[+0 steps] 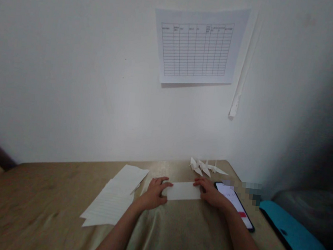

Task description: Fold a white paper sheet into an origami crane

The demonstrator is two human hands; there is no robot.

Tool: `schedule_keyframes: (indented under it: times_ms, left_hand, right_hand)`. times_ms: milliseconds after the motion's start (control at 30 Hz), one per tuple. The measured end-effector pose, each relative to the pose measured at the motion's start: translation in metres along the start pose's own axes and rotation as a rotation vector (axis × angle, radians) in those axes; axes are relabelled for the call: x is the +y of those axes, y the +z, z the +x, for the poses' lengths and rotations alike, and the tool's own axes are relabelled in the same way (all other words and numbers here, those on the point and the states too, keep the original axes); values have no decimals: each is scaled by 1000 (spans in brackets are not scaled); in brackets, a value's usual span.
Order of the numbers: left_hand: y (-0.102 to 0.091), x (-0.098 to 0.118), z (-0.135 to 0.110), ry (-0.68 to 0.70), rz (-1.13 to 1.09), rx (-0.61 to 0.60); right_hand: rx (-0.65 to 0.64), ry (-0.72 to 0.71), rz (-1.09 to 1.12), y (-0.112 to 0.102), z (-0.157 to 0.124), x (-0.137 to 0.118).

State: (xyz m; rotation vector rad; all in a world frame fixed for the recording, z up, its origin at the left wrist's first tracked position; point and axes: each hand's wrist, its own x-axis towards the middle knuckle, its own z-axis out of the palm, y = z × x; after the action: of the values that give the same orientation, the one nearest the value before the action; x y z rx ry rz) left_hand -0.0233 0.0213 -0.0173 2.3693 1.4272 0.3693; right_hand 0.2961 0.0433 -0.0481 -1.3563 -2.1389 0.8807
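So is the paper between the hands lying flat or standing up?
Flat: the paper lies along the cloth, left hand at one end, right hand at the other.

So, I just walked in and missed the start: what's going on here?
A person has the left hand and right hand at opposite ends of a white paper rectangle, flat on a tan cloth. White folded-paper birds sit beyond it, lined white sheets lie to the left, and a black-edged phone lies to the right, screen lit.
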Motion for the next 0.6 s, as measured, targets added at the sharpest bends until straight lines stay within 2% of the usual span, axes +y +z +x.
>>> schedule_keyframes:
  times_ms: [133,300,600]
  left_hand:
    - [2,-3,0,28,-41,60]
    - [5,-2,1,19,-53,78]
    - [9,-8,4,-31,-72,74]
  right_hand:
    - [45,-24,-4,6,1,0]
    - [144,32,-25,11,0,-12]
    - [166,75,-91,14,-3,-22]
